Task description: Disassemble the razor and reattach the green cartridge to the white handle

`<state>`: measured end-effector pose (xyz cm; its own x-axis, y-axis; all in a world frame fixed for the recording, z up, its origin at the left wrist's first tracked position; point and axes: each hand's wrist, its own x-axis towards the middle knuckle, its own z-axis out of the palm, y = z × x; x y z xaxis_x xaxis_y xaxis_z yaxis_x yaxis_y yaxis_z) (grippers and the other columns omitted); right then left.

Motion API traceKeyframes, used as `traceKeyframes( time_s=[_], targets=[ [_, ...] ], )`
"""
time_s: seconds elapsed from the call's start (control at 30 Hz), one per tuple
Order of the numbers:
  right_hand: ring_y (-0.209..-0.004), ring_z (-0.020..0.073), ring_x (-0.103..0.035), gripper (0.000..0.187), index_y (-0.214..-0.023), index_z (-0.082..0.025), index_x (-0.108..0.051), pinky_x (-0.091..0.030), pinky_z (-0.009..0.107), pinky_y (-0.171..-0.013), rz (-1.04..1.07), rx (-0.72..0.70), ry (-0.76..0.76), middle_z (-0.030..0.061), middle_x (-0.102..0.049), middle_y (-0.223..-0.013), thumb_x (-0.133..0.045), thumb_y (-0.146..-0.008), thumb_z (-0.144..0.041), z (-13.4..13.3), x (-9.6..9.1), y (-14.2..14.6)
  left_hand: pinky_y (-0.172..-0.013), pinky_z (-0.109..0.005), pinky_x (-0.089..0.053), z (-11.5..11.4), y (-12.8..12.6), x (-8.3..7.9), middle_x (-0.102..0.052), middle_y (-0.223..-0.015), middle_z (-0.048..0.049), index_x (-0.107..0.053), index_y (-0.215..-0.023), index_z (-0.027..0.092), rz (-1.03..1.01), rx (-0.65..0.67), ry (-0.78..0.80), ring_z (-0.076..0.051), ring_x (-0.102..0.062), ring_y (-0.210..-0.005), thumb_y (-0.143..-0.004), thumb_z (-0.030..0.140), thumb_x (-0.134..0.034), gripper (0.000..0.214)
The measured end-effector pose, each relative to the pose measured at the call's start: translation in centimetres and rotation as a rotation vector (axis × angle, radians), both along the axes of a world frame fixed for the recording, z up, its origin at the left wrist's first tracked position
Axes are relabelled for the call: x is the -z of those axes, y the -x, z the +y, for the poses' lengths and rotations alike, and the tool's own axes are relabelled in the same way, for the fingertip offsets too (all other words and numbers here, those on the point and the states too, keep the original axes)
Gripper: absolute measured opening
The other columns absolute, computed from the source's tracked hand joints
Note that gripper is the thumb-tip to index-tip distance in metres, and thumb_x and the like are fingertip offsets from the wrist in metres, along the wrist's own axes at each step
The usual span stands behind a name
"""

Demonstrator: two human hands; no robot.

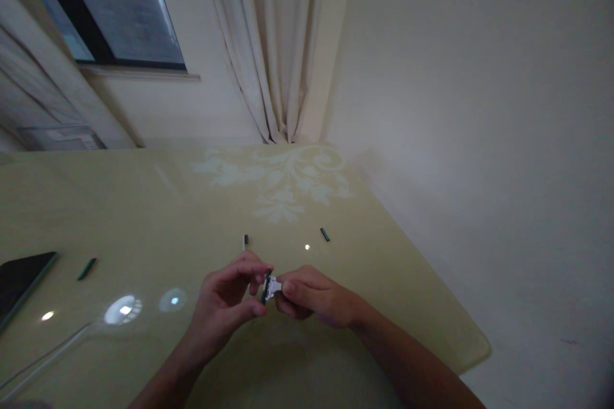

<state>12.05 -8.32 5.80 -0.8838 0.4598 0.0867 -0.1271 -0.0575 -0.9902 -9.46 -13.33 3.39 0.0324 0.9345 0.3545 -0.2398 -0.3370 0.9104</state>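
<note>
Over the near part of the table, my right hand (316, 297) is closed around the handle of a razor, and most of that handle is hidden in the fingers. The razor's silvery neck (274, 286) points left. A dark, narrow razor head (265, 287) stands across its end. My left hand (230, 297) pinches this head at its two ends, with fingertips at the top and the thumb at the bottom. Just beyond my left hand lies a small dark-ended piece with a pale stem (245, 241), partly hidden by the fingers.
A small dark strip (325, 234) lies beyond my right hand, and a dark green strip (87, 269) lies to the left. A flat dark device (23, 281) rests at the left edge near a pale cable (48, 361). The yellowish glossy table (412, 307) meets a wall on the right.
</note>
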Motion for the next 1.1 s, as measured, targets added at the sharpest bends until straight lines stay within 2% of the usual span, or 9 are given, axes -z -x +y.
traceKeyframes(
  time_s=[0.53, 1.1],
  targets=[
    [-0.056, 0.0095, -0.037, 0.061, -0.081, -0.016, -0.059, -0.028, 0.025, -0.054, -0.03, 0.001, -0.021, -0.005, -0.044, -0.064, -0.049, -0.108, -0.07, 0.12, -0.11, -0.28, -0.061, -0.024, -0.045, -0.09, -0.24, -0.14, -0.062, -0.08, -0.0027, -0.088, -0.106, 0.024, -0.006, 0.002, -0.021, -0.015, -0.057, -0.071, -0.073, 0.046, -0.099, 0.042],
    [-0.058, 0.0105, -0.038, 0.067, -0.084, -0.015, -0.066, -0.03, 0.025, -0.058, -0.079, 0.009, -0.072, -0.0054, -0.044, -0.064, -0.046, -0.107, -0.074, 0.29, -0.26, -0.43, -0.061, -0.025, -0.048, -0.26, 0.09, -0.01, -0.064, -0.079, -0.0037, -0.089, -0.107, 0.024, 0.033, -0.039, -0.046, -0.016, -0.059, -0.07, -0.071, 0.036, -0.102, 0.04]
  ],
)
